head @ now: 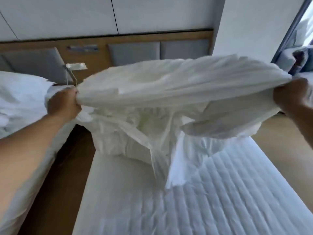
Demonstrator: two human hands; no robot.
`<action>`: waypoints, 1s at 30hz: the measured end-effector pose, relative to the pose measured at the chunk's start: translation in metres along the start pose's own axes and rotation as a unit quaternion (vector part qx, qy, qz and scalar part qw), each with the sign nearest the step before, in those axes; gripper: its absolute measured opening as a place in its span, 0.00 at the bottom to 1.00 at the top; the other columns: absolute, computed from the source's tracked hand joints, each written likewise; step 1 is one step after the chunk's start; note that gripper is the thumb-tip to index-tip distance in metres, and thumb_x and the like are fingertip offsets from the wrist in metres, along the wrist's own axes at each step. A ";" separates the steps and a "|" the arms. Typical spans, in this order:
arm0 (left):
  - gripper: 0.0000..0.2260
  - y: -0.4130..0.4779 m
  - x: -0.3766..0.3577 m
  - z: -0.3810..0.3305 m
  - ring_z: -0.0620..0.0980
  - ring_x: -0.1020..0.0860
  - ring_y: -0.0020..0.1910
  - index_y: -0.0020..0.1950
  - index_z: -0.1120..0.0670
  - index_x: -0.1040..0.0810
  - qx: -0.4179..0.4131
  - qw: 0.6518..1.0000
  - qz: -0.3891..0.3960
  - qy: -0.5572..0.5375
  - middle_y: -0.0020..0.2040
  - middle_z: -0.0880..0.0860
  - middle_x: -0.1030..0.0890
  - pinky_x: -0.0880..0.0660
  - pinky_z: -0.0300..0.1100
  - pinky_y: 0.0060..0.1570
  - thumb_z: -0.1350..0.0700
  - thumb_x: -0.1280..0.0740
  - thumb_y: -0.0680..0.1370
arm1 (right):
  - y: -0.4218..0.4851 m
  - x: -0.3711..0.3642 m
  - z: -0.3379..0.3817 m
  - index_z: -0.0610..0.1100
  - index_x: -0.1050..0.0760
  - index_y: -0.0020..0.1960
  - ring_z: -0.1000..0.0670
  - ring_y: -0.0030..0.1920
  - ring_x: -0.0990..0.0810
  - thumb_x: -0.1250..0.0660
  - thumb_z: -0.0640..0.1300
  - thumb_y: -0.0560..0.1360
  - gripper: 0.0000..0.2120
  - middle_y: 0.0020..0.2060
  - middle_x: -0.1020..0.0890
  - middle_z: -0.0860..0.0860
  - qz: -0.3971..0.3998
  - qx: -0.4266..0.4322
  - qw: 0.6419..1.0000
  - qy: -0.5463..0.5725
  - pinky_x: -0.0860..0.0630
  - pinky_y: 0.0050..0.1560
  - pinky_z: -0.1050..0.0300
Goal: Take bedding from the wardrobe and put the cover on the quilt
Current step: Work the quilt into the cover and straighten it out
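The cover [169,85] was gripped taut by left hand [65,104] and right hand [289,97]; a corner could be lost if shaken hard.

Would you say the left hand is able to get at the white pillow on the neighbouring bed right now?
Probably not yet: the left hand lies close to the pillow with nothing between, but it grips the white cover.

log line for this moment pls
left hand: grips white cover | right hand: grips white cover | white cover: stretched between hands, hanging over mattress | second bed: at left
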State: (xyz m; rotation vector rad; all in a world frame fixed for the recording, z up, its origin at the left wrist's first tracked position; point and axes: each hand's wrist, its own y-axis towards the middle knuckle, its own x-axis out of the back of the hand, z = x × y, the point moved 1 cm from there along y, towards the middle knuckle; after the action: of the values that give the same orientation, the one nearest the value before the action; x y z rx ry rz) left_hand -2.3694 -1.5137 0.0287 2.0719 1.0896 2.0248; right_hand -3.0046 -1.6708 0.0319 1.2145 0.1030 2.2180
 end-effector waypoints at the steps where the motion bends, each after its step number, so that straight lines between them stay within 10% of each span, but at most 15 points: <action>1: 0.17 -0.015 0.003 -0.001 0.71 0.21 0.46 0.57 0.54 0.23 -0.002 1.000 0.006 0.004 0.49 0.63 0.19 0.22 0.58 0.41 0.62 0.27 0.69 | -0.002 -0.003 -0.007 0.32 0.26 0.56 0.27 0.55 0.23 0.38 0.38 0.77 0.11 0.51 0.22 0.27 0.008 0.018 1.000 -0.022 0.24 0.56 0.35; 16: 0.10 -0.070 0.076 0.057 0.67 0.29 0.44 0.49 0.60 0.29 -0.121 0.987 -0.053 0.091 0.44 0.62 0.35 0.27 0.59 0.39 0.55 0.41 0.73 | -0.058 -0.012 -0.087 0.44 0.29 0.58 0.29 0.48 0.21 0.34 0.34 0.70 0.17 0.51 0.21 0.34 0.048 0.204 0.973 -0.096 0.24 0.47 0.38; 22: 0.15 -0.180 0.087 0.036 0.68 0.30 0.53 0.56 0.55 0.23 0.017 0.995 -0.017 0.092 0.52 0.59 0.32 0.24 0.63 0.47 0.64 0.30 0.70 | -0.068 0.006 -0.126 0.44 0.23 0.54 0.30 0.50 0.21 0.34 0.35 0.70 0.13 0.49 0.20 0.34 0.106 0.108 0.987 -0.044 0.23 0.49 0.40; 30: 0.19 -0.344 0.036 0.138 0.62 0.33 0.45 0.53 0.55 0.26 0.020 0.945 0.131 0.300 0.47 0.58 0.34 0.29 0.58 0.40 0.64 0.26 0.66 | -0.167 -0.024 -0.239 0.45 0.22 0.66 0.35 0.53 0.20 0.30 0.30 0.67 0.28 0.61 0.19 0.44 0.226 0.371 0.895 -0.101 0.21 0.44 0.44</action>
State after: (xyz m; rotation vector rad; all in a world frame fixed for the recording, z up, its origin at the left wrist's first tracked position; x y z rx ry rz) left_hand -2.4013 -1.1780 -0.1290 1.7221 0.9449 2.9087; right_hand -3.1052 -1.4974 -0.1811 2.0428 0.7026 2.5122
